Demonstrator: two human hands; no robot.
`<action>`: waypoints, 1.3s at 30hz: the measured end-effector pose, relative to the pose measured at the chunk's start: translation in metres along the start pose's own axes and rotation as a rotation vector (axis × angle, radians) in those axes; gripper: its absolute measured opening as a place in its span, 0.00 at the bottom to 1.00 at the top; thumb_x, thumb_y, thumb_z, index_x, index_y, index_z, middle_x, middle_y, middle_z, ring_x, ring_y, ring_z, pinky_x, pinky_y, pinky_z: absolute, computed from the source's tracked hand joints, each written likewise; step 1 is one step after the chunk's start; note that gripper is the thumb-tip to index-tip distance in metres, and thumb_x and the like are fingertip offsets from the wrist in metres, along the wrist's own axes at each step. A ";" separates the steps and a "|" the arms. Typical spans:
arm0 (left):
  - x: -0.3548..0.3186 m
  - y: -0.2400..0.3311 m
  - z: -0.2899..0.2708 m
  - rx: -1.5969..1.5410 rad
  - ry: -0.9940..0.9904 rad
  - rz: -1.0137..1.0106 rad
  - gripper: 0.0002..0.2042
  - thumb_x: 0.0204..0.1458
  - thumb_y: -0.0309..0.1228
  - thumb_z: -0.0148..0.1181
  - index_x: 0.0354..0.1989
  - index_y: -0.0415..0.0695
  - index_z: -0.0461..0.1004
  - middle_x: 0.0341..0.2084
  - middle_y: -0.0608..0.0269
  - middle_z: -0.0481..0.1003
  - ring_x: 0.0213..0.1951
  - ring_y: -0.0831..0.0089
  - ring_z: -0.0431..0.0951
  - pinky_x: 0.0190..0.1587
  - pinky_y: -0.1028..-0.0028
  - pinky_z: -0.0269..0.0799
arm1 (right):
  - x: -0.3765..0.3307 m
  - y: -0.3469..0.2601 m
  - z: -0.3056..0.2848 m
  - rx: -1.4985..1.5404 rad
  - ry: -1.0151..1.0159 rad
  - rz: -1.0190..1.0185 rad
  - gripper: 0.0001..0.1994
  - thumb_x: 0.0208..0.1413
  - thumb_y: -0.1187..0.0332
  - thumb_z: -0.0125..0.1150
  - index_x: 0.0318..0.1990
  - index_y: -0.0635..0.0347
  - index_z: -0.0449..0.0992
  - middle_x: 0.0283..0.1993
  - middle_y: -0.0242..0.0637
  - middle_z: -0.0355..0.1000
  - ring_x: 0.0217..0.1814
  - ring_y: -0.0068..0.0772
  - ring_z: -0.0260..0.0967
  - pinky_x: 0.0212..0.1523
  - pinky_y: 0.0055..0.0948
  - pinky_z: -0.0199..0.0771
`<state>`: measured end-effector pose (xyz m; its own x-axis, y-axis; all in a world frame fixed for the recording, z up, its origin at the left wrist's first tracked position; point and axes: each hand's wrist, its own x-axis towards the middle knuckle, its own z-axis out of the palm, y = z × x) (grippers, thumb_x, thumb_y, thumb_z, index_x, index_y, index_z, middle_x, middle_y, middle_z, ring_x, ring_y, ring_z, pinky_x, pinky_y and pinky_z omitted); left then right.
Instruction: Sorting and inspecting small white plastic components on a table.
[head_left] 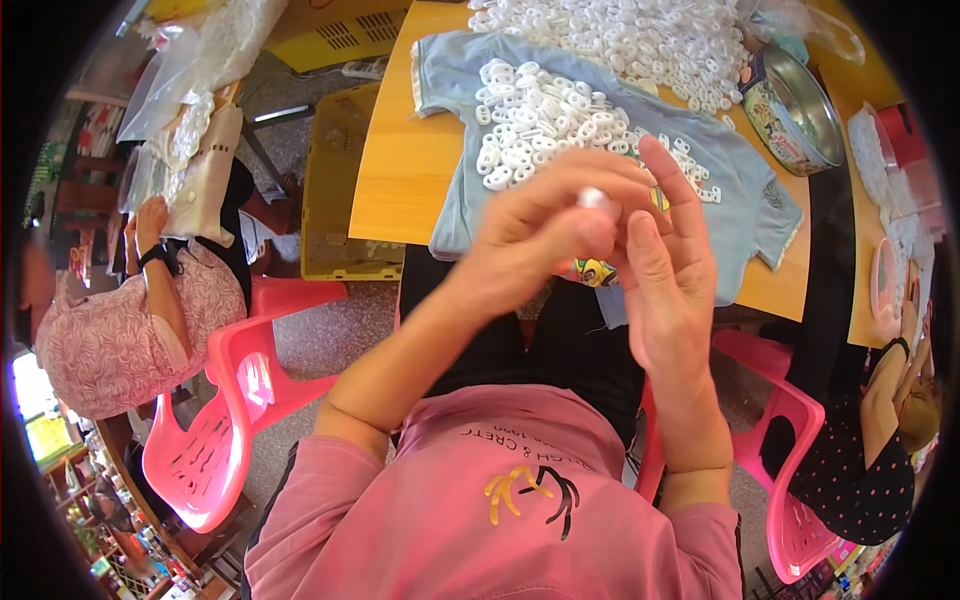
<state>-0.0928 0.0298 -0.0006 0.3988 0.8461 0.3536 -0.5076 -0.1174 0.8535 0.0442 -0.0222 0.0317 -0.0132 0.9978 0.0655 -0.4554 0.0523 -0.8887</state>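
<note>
My left hand [545, 220] is raised over the near part of a pale blue T-shirt [455, 150], its thumb and fingers pinched on a small white plastic piece [596, 199]. Motion blurs this hand somewhat, and the piece's full shape is hidden. Close beside it on the right is my right hand [675, 265], thumb and fingers stretched out and apart, with nothing visible in it. Beyond both hands, a pile of white plastic pieces with oval holes [535, 115] lies on the shirt. A few more pieces [690, 170] lie to the right of that pile.
A larger heap of similar white pieces [610, 35] covers the far side of the wooden table [390, 190]. At the far right stands a round metal tin [795, 110]. A yellow crate [345, 190] is left of the table. People sit on both sides, near pink chairs [225, 430].
</note>
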 end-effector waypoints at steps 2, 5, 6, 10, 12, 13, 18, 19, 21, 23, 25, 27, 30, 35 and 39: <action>-0.006 0.031 -0.030 0.191 0.126 0.028 0.14 0.61 0.31 0.51 0.50 0.37 0.73 0.39 0.60 0.75 0.45 0.73 0.73 0.51 0.72 0.67 | 0.005 -0.004 -0.018 -0.108 -0.030 -0.025 0.27 0.64 0.70 0.51 0.68 0.64 0.50 0.50 0.39 0.70 0.46 0.23 0.70 0.52 0.27 0.70; -0.012 0.061 -0.094 0.344 0.342 0.115 0.15 0.62 0.29 0.50 0.54 0.37 0.71 0.32 0.61 0.77 0.37 0.75 0.75 0.46 0.74 0.70 | 0.005 -0.017 -0.050 -0.320 0.086 -0.022 0.25 0.65 0.70 0.50 0.66 0.65 0.54 0.45 0.39 0.73 0.38 0.22 0.70 0.47 0.24 0.71; -0.017 0.068 -0.114 0.410 0.431 0.077 0.15 0.61 0.29 0.51 0.54 0.37 0.71 0.33 0.61 0.77 0.38 0.75 0.75 0.46 0.75 0.70 | 0.006 -0.018 -0.066 -0.347 0.123 -0.046 0.22 0.64 0.69 0.51 0.64 0.65 0.59 0.45 0.38 0.73 0.38 0.21 0.69 0.46 0.23 0.71; -0.058 0.069 -0.219 0.676 0.679 -0.184 0.19 0.59 0.33 0.56 0.57 0.37 0.68 0.37 0.59 0.76 0.41 0.73 0.75 0.48 0.76 0.69 | 0.007 -0.019 -0.093 -0.590 0.217 -0.087 0.15 0.63 0.69 0.53 0.54 0.66 0.71 0.43 0.36 0.74 0.37 0.19 0.68 0.44 0.21 0.70; -0.076 0.059 -0.238 0.850 0.711 -0.248 0.21 0.58 0.34 0.58 0.58 0.38 0.67 0.42 0.58 0.74 0.44 0.73 0.74 0.50 0.75 0.68 | 0.007 -0.015 -0.096 -0.676 0.192 -0.112 0.13 0.63 0.70 0.54 0.52 0.66 0.73 0.42 0.34 0.74 0.38 0.19 0.68 0.43 0.21 0.70; -0.080 0.054 -0.243 1.024 0.735 -0.307 0.24 0.57 0.34 0.59 0.60 0.38 0.65 0.46 0.58 0.73 0.48 0.74 0.72 0.51 0.75 0.68 | 0.008 -0.015 -0.098 -0.762 0.168 -0.141 0.11 0.62 0.71 0.55 0.49 0.66 0.75 0.40 0.32 0.74 0.38 0.19 0.68 0.43 0.20 0.69; -0.061 0.057 -0.176 1.171 0.736 0.051 0.15 0.59 0.29 0.56 0.52 0.38 0.70 0.45 0.59 0.72 0.45 0.72 0.73 0.49 0.77 0.68 | 0.011 -0.018 -0.104 -1.089 0.143 -0.219 0.08 0.58 0.74 0.58 0.43 0.65 0.77 0.37 0.32 0.74 0.37 0.18 0.68 0.40 0.19 0.69; -0.053 0.057 -0.152 1.165 0.735 0.049 0.15 0.59 0.29 0.56 0.52 0.38 0.70 0.45 0.59 0.72 0.45 0.72 0.73 0.49 0.77 0.68 | 0.012 -0.018 -0.100 -1.156 0.107 -0.238 0.07 0.57 0.75 0.59 0.41 0.65 0.78 0.36 0.33 0.73 0.36 0.18 0.69 0.38 0.19 0.69; -0.040 0.052 -0.111 0.992 0.510 0.202 0.12 0.59 0.22 0.53 0.50 0.37 0.71 0.44 0.60 0.72 0.41 0.75 0.74 0.44 0.79 0.70 | 0.017 -0.011 -0.088 -1.142 0.059 -0.235 0.07 0.55 0.76 0.60 0.40 0.65 0.78 0.35 0.34 0.73 0.35 0.21 0.70 0.37 0.20 0.69; -0.032 0.040 -0.078 0.942 0.340 0.245 0.11 0.57 0.19 0.53 0.48 0.37 0.72 0.41 0.60 0.73 0.39 0.76 0.75 0.41 0.78 0.71 | 0.026 0.001 -0.075 -1.119 0.010 -0.235 0.07 0.53 0.76 0.61 0.39 0.64 0.78 0.34 0.36 0.73 0.35 0.24 0.71 0.36 0.21 0.69; -0.026 0.023 -0.046 0.801 0.273 0.161 0.11 0.56 0.18 0.54 0.47 0.37 0.73 0.37 0.61 0.74 0.37 0.77 0.75 0.40 0.78 0.72 | 0.041 0.016 -0.063 -1.330 -0.160 -0.516 0.07 0.50 0.74 0.63 0.37 0.63 0.78 0.32 0.37 0.72 0.33 0.34 0.71 0.33 0.27 0.71; -0.019 0.006 -0.026 0.670 0.212 0.091 0.12 0.56 0.18 0.54 0.48 0.38 0.73 0.35 0.61 0.74 0.34 0.77 0.75 0.38 0.78 0.72 | 0.048 0.026 -0.058 -1.410 -0.179 -0.532 0.06 0.49 0.73 0.64 0.36 0.61 0.78 0.31 0.37 0.71 0.33 0.38 0.71 0.33 0.30 0.71; -0.012 -0.006 0.001 0.471 0.181 -0.023 0.12 0.56 0.19 0.54 0.49 0.39 0.73 0.35 0.63 0.74 0.34 0.80 0.73 0.37 0.81 0.70 | 0.051 0.028 -0.058 -1.510 -0.176 -0.553 0.06 0.49 0.70 0.64 0.34 0.59 0.77 0.30 0.37 0.69 0.32 0.42 0.70 0.31 0.35 0.71; -0.009 -0.013 0.007 0.469 0.180 -0.095 0.11 0.58 0.20 0.53 0.49 0.38 0.72 0.35 0.65 0.73 0.34 0.82 0.72 0.39 0.82 0.69 | 0.052 0.032 -0.059 -1.519 -0.136 -0.574 0.07 0.49 0.69 0.64 0.33 0.59 0.74 0.29 0.37 0.69 0.32 0.42 0.70 0.30 0.36 0.70; -0.002 -0.015 0.007 0.436 0.222 -0.186 0.11 0.59 0.21 0.52 0.50 0.38 0.71 0.36 0.65 0.73 0.37 0.82 0.73 0.42 0.81 0.69 | 0.044 0.025 -0.065 -1.348 -0.089 -0.585 0.08 0.51 0.69 0.65 0.35 0.61 0.73 0.27 0.35 0.70 0.28 0.36 0.71 0.29 0.31 0.71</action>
<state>-0.0808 0.0267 -0.0117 0.2564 0.9576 0.1317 -0.0594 -0.1204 0.9909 0.0899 0.0253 -0.0169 -0.1996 0.8183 0.5390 0.7396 0.4867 -0.4649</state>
